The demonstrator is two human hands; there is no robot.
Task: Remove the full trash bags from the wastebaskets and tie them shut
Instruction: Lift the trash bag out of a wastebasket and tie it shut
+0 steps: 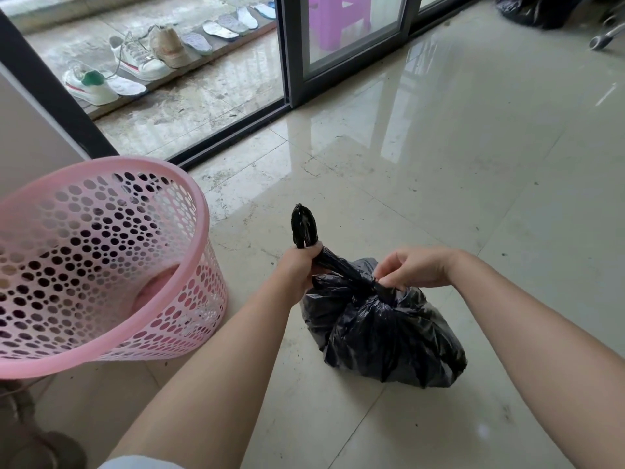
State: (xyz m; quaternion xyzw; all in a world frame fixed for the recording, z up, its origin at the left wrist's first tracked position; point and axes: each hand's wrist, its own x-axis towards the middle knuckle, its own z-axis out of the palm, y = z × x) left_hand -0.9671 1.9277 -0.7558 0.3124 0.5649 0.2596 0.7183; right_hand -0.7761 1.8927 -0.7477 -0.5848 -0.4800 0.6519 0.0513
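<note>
A full black trash bag [389,336] sits on the tiled floor in front of me. Its neck is twisted into a rope. My left hand [297,269] is fisted around that twisted end, and the tip sticks up above the fist. My right hand [416,269] pinches the bag's neck at the knot, just right of the left hand. A pink perforated wastebasket [101,265] stands at the left with no bag in it, leaning toward me.
A sliding glass door frame [294,62] stands behind the bag, with shoes [135,59] and insoles lined up on the balcony beyond. Another black bag [534,10] lies at the far top right near a chair's wheeled base [605,37].
</note>
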